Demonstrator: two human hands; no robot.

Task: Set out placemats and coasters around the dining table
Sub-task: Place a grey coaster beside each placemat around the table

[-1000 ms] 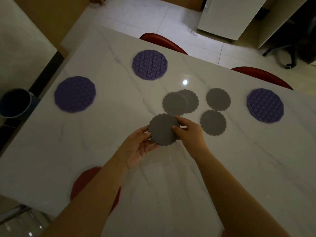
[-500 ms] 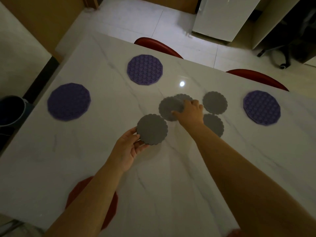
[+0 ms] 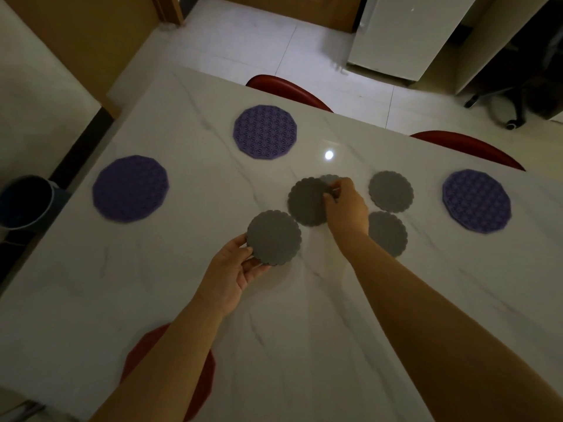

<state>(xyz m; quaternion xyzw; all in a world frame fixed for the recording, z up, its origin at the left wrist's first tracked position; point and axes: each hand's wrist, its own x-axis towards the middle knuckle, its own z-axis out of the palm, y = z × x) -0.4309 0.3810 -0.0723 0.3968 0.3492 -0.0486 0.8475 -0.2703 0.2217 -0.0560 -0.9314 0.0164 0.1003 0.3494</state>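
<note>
My left hand (image 3: 233, 274) holds a grey scalloped coaster (image 3: 273, 237) by its near edge, just above the white marble table (image 3: 152, 293). My right hand (image 3: 345, 207) pinches the right edge of a second grey coaster (image 3: 307, 202), which overlaps another coaster (image 3: 329, 179) mostly hidden behind it. Two more grey coasters lie to the right, one farther (image 3: 391, 191) and one nearer (image 3: 387, 233). Three purple round placemats lie on the table: left (image 3: 131, 188), far middle (image 3: 265, 131) and right (image 3: 476, 200).
Two red chairs stand at the far side of the table (image 3: 289, 91) (image 3: 466, 149), and a red chair (image 3: 198, 388) shows under the near edge. A dark bin (image 3: 26, 201) sits on the floor at the left. A white cabinet (image 3: 399, 35) stands behind.
My right hand let go of the coaster in my left hand and reached forward to the overlapping pair, pinching the top one. My left hand moved slightly left with its coaster.
</note>
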